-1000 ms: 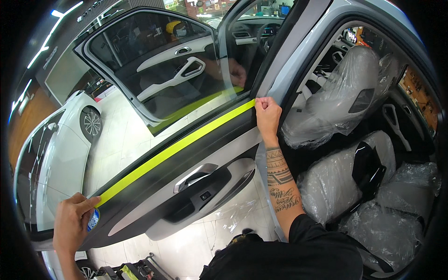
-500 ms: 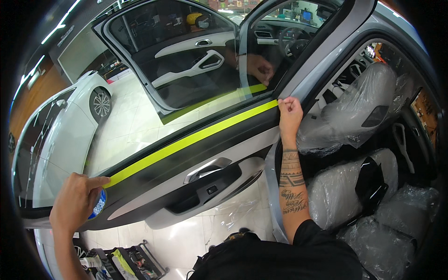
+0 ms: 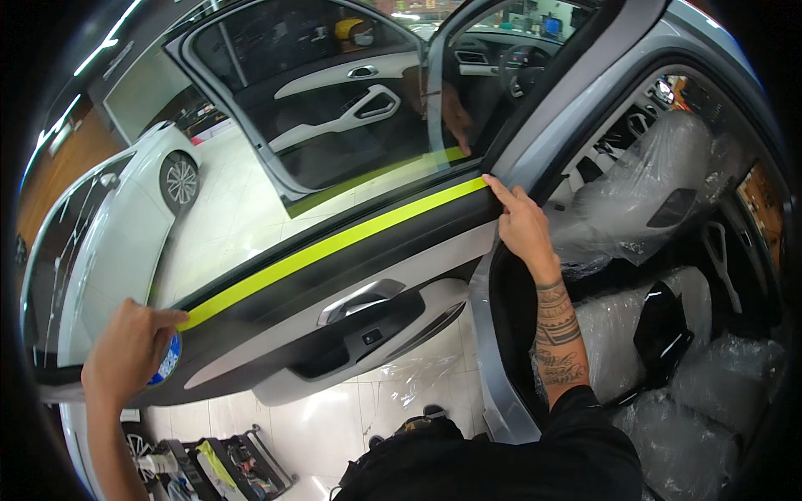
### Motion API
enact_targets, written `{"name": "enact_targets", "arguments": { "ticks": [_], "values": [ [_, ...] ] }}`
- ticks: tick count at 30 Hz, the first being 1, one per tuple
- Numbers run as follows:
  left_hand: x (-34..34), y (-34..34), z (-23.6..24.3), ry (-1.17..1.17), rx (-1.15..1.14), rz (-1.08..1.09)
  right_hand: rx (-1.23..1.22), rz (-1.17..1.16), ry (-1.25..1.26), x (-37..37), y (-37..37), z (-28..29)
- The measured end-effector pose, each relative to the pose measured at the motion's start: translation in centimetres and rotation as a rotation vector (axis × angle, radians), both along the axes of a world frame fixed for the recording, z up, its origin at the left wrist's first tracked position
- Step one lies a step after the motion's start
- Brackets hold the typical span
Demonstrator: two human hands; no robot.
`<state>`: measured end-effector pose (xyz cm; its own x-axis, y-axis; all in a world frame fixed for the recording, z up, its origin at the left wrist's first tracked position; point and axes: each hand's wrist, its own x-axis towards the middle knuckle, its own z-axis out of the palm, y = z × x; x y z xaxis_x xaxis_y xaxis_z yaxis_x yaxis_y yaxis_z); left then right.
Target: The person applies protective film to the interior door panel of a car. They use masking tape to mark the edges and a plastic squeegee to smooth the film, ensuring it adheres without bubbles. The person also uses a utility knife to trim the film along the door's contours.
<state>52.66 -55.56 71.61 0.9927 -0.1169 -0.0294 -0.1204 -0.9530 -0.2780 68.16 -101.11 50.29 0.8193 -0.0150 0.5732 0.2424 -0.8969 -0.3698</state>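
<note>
A strip of yellow-green tape [image 3: 334, 245] lies along the dark top edge of the open car door [image 3: 426, 250], below the window. My left hand [image 3: 125, 351] is closed on the tape roll [image 3: 165, 362], whose blue inner ring shows, its index finger on the strip's left end. My right hand [image 3: 522, 221] reaches its outstretched index finger to the strip's right end, the other fingers partly bent and nothing visible in them. The door's chrome handle [image 3: 359, 299] and armrest switch [image 3: 371, 336] sit below the strip.
Plastic-wrapped seats [image 3: 635, 192] fill the opening at right. A second open door [image 3: 334, 125] stands beyond the window. A white car [image 3: 109, 242] is at left, a tool cart [image 3: 225, 468] at lower left on the tiled floor [image 3: 401, 376]. A yellow-capped person, or reflection [image 3: 355, 35], shows faintly.
My right hand has gone from a pinch at the tape's end to an extended index finger, its wrist lower and further right. My left hand stays on the roll. The view has shifted slightly.
</note>
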Motion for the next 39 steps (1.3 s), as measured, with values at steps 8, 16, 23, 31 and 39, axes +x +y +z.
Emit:
{"name": "enact_targets", "arguments": {
  "ticks": [8,16,23,31,39],
  "values": [
    [0.5,-1.4,1.1,0.085,0.014,0.066,-0.297,0.285,-0.178,-0.7,2.0,1.3],
    [0.8,-0.8,0.7,0.143,0.048,0.051,-0.142,0.432,-0.17,-0.7,3.1,0.6],
    [1.3,-0.5,-0.1,0.179,0.042,0.092,-0.138,0.512,-0.164,-1.9,5.0,1.0],
    [1.2,-0.2,-0.3,0.137,0.035,0.049,-0.164,0.659,-0.159,-5.3,12.6,2.0],
    [0.8,0.8,-0.3,0.143,0.037,0.005,-0.182,0.858,-0.12,-9.9,25.9,3.7]
  ]
}}
